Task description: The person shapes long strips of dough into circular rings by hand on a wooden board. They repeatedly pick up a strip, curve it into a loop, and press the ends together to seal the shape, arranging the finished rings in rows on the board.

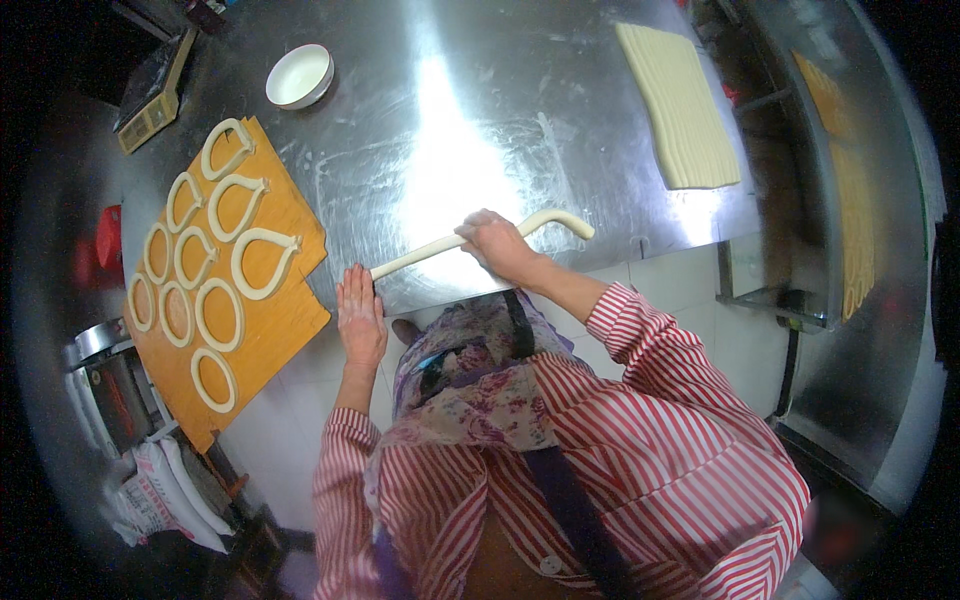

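A long, pale dough rope [418, 257] lies near the front edge of the metal table, its right end bent into a curve. My left hand [361, 318] is laid flat at the rope's left end, fingers stretched out and side by side. Farther right, my right hand [494, 243] is closed over the rope, its fingers curled down around it. Left of my hands, several dough rings [265, 263] rest on a wooden board [278, 335]; some have a pinched joint at one end. A slab of dough cut into long strips [680, 110] lies at the far right.
A white bowl [300, 77] stands at the back left of the steel table [480, 60]. Beyond the board is a scale-like box [157, 92]. The wooden board juts past the table's front edge. A metal-framed shelf [775, 305] stands to the right, and sacks [172, 492] lie low left.
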### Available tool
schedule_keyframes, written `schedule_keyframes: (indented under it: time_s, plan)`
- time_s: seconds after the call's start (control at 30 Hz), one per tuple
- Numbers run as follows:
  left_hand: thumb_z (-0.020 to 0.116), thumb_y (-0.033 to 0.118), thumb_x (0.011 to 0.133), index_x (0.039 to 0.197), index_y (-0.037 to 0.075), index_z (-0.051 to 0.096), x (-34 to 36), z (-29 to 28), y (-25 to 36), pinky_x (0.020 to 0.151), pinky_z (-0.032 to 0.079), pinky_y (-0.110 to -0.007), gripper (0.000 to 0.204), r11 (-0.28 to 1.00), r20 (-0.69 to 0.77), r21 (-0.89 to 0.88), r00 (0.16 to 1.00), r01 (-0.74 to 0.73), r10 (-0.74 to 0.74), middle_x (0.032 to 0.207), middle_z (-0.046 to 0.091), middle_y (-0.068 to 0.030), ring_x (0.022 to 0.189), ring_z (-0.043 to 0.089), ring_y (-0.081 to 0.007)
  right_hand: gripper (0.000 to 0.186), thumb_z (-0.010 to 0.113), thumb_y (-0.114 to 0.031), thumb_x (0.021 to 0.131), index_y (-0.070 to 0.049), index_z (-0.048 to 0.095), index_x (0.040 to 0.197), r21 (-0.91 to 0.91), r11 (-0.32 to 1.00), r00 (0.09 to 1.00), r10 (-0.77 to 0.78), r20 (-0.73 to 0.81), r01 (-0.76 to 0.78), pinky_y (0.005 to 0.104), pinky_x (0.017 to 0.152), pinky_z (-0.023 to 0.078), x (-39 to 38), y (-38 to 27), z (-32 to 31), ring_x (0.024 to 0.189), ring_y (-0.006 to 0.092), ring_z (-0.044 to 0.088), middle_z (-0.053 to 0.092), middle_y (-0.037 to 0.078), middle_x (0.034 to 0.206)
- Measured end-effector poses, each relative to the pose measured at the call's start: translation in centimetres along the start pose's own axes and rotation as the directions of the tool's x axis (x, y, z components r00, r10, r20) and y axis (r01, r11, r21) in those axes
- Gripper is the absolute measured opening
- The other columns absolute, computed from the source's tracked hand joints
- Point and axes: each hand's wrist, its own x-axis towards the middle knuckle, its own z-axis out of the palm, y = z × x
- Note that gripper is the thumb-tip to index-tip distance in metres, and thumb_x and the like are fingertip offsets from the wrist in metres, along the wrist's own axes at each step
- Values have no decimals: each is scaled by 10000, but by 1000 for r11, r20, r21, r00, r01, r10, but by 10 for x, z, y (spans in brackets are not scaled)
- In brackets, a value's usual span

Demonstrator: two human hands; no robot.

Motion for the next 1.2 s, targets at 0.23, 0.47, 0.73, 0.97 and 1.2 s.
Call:
schedule_keyframes:
  time_s: [0.23,0.47,0.73,0.97,1.2]
  plan:
    - [464,138,1016,1521,29,363,-1,0,-4,1246,168,-464,526,999,-6,43,1000,0,0,1599,336,-125,1499,265,-302,209,728,-142,826,-35,712,1005,-89,995,999,35,-8,-36,429,899,491,-23,40,-42,979,310,619,660,118,983]
    - [455,139,1018,1508,39,395,-2,1,-4,1240,176,-472,504,999,-21,34,1000,-11,12,1581,372,-126,1486,296,-311,234,772,-185,796,-67,745,997,-155,958,970,236,-58,-242,440,852,526,-52,77,-89,971,316,659,695,103,1025]
    - [509,185,990,1476,5,417,10,2,5,1220,183,-523,526,981,-99,-169,988,100,-118,1545,412,-176,1454,342,-351,193,757,-158,791,-64,719,954,-18,765,764,645,9,-644,435,781,521,-98,100,-112,899,349,658,666,153,971]
    - [609,133,911,1479,-10,397,72,-2,115,1216,219,-494,623,910,-138,-373,981,-181,139,1522,429,-200,1431,377,-364,298,745,-89,791,-89,590,1046,-234,906,925,298,-238,-352,433,905,444,-127,92,-104,1020,315,599,643,109,1024]
    - [596,244,957,1490,-21,371,119,53,240,1216,233,-487,636,708,164,-173,689,-684,706,1599,325,-151,1484,295,-307,279,759,-97,796,-23,705,1060,59,916,870,395,-297,-396,413,833,508,-149,115,-97,934,333,626,660,133,991]
